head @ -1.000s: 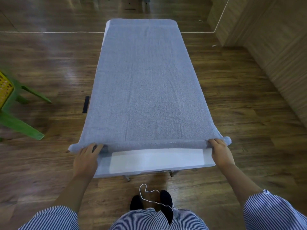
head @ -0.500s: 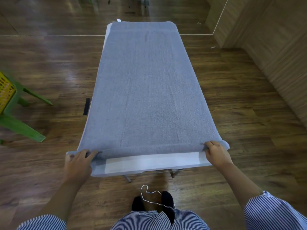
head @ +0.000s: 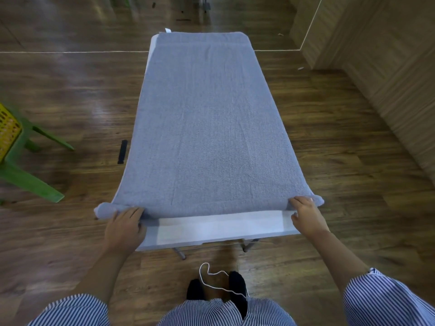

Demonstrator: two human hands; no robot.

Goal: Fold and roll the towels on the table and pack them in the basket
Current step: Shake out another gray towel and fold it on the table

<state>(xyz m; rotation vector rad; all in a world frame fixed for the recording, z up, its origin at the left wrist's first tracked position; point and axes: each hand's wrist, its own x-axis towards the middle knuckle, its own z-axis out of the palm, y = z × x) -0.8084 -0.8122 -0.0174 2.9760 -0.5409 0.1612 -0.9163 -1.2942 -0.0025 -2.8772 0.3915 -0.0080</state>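
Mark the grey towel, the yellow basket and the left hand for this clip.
grey towel [head: 207, 128]: head view, middle of the flat unrolled part.
yellow basket [head: 8, 130]: head view, its perforated side wall.
left hand [head: 124, 228]: head view, back of the hand.

No text, label, brand, number or sign is showing readable anywhere. A small white tag [head: 168, 30] is sticking out at the far end of the towel [head: 207, 128], but nothing on it is showing clearly enough to read.

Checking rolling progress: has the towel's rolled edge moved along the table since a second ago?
Cannot tell: the rolled edge lies by the table's near end as before, with a similar white strip bare, and the camera shifted.
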